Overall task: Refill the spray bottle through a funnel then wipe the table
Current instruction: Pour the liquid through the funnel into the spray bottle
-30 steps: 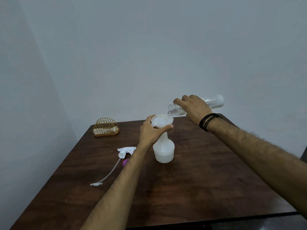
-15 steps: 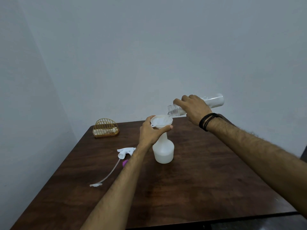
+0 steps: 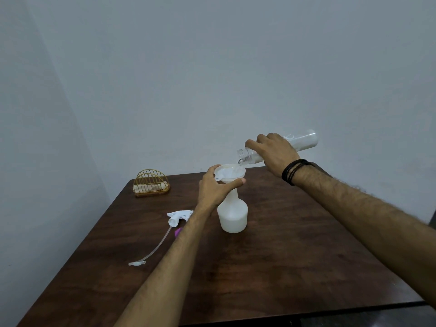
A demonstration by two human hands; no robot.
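While the left hand grips the funnel seated in the spray bottle mid-table, the right hand holds a tilted water bottle, mouth at the funnel rim. Spray head lies toward the left edge; wire holder at the far left corner.

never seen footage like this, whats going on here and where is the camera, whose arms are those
The camera is worn on a person's head and looks down at their own two arms; there is no robot. The left hand grips a white funnel set in the neck of a white spray bottle standing on a dark wooden table. The right hand holds a tilted clear bottle, pouring into the funnel. The spray head with its tube lies apart on the table, and a gold wire holder stands at the far corner.
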